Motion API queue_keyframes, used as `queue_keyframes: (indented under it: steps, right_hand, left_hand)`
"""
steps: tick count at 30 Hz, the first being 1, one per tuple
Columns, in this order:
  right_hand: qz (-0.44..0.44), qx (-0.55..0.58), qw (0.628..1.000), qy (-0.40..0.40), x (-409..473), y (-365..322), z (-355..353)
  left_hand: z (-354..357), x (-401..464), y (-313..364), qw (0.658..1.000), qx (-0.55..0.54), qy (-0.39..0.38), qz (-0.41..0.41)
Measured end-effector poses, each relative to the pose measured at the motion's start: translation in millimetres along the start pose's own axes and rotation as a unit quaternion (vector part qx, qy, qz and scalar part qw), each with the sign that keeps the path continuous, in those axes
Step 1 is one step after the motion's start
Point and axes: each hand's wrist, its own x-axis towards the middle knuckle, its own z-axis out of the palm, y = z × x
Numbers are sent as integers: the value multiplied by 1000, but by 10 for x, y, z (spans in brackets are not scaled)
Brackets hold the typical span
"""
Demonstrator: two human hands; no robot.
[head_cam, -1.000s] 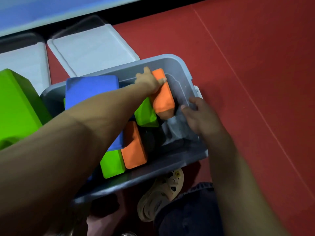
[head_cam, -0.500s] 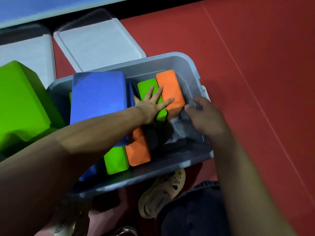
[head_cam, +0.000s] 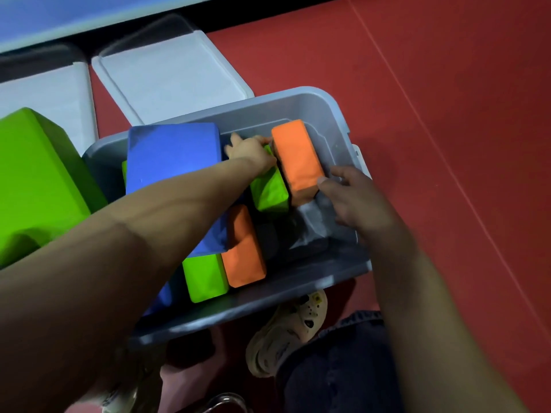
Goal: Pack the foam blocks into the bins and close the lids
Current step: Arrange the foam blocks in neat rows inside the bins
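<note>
Your left hand (head_cam: 249, 153) reaches deep into the translucent grey plastic bin (head_cam: 310, 99), fingers curled over the far end of the small green foam block (head_cam: 269, 189), which sits wedged between the big blue foam slab (head_cam: 173, 156) and the upright orange foam block (head_cam: 296, 156). Your right hand (head_cam: 354, 201) rests at the bin's right rim with the thumb against the orange block's near end; whether the other fingers grip the rim or merely lie on it, I cannot tell.

Judge these blocks as light, soft and squashy, with a matt skin that should not slip. They should give under pressure, so you can press them into a tight gap without harm. Take each one across its short sides, near an end, where your fingers span it easily.

The green block and the orange one lie side by side, long axes running from the near wall toward the far wall and leaning slightly left. A second orange foam block (head_cam: 244, 248) and a second green foam block (head_cam: 204, 277) lie nearer you on much the same line. The blue slab sits higher, tilted over them.

A large green foam block (head_cam: 38, 180) waits outside at the left, and two pale flat plastic lids (head_cam: 170, 79) lie on the red floor mat (head_cam: 447, 114) beyond the bin.
</note>
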Motion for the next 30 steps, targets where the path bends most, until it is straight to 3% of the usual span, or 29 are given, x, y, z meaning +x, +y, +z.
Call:
queue_keyframes:
  steps: [9, 18, 25, 30]
  right_hand:
    - [15, -15, 1000, -7, 45, -20, 75]
    - [1, -31, 999, -10, 35, -34, 90]
    - [-5, -31, 999, -4, 18, -36, 106]
    - [-40, -28, 999, -11, 22, -162, 163]
  left_hand:
    - [163, 2, 51, 998, -45, -46, 4]
    - [50, 143, 22, 994, -105, 16, 21]
    - [137, 122, -68, 997, -20, 28, 69]
    - [-220, -170, -93, 988, -46, 42, 139]
